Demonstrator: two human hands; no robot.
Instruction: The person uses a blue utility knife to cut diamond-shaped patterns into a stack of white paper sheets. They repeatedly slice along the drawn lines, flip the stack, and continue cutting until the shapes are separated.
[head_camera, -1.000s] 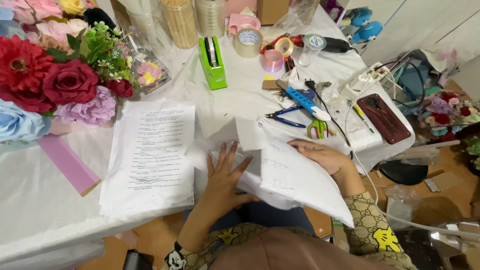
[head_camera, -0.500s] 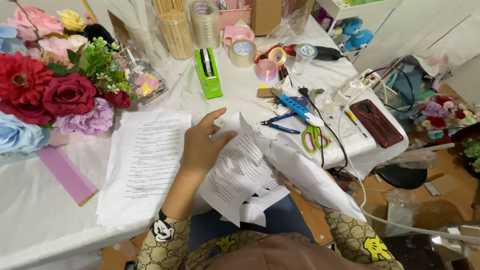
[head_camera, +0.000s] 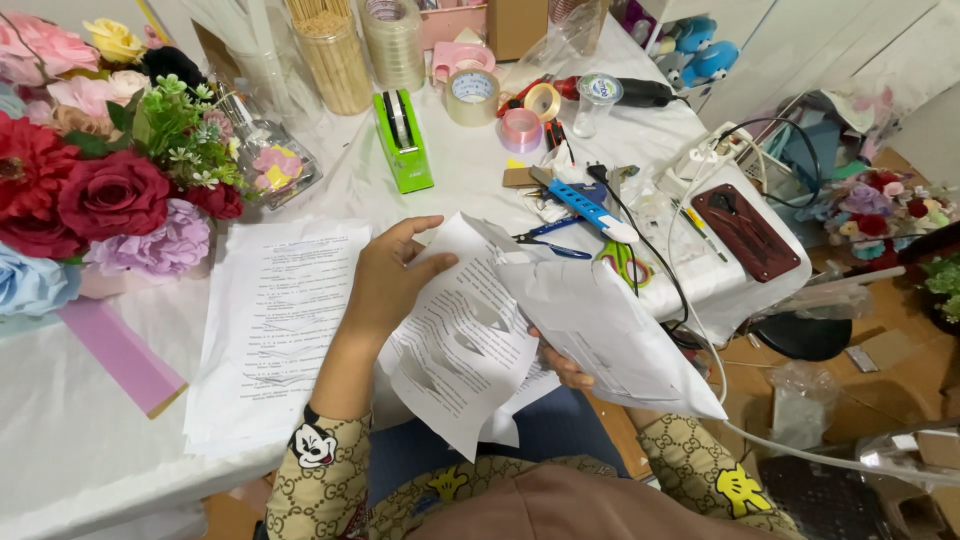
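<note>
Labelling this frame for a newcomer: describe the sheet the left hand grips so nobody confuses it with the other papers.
Start at the white table with the flower bunch at its left. A flat stack of printed pages lies there; right of it, the left hand pinches a printed sheet lifted off the table. Unlike the flat stack, it is curled, with leaf-shaped holes cut through.

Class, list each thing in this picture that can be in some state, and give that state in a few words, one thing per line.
Left hand: gripping the printed sheets at their top edge.
Right hand: under the sheets, mostly hidden.
Printed sheets: lifted off the table, bent and crumpled.
Paper stack: lying flat on the table.
Tape dispenser: upright, roll loaded.
Scissors: lying flat; blades hidden.
Plastic cup: upright.
</note>
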